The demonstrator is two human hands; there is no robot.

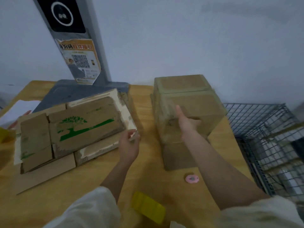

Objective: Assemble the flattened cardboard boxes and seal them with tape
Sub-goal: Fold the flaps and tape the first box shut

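Watching this, I'd guess the worn stack of flattened boxes (70, 129) left of the assembled box (187, 111) slides apart if it's tugged by one corner. The left hand (129, 145) pinches that stack's near-right corner. The right hand (185, 122) lies flat, fingers straight, on the assembled box's side. Cardboard looks soft, frayed, green-printed. A yellow tape dispenser (148, 207) sits nearer me than that box, on the smooth wooden table (65, 195).

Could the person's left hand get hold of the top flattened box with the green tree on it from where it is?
Probably yes. The left hand is already at the right-hand edge of the flattened box stack, fingers at the cardboard, with nothing between them. The right hand is busy at the assembled box.
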